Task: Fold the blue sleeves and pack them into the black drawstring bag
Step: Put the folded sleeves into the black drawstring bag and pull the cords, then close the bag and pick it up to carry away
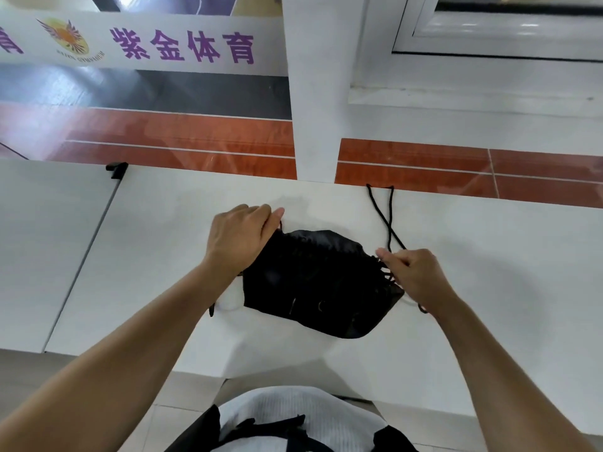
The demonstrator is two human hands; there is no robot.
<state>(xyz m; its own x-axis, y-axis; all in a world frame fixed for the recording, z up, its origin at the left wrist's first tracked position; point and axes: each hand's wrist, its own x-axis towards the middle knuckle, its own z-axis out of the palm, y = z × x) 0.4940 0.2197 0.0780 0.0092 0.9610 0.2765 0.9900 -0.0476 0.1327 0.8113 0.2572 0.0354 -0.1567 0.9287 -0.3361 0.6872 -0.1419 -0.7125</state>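
Observation:
The black drawstring bag (313, 282) lies bunched on the white table (489, 272), its gathered mouth toward the right. My left hand (239, 238) grips the bag's upper left corner. My right hand (412, 272) pinches the black drawstring (386, 220) at the gathered mouth; the cord's loop trails away to the table's far edge. No blue sleeves show in this view; whether they are inside the bag I cannot tell.
A seam and a black clip (116, 169) divide the table at the left. Beyond the far edge stand a white pillar (315, 125) and red floor tiles. A small white object (230, 300) peeks out under the bag's left side.

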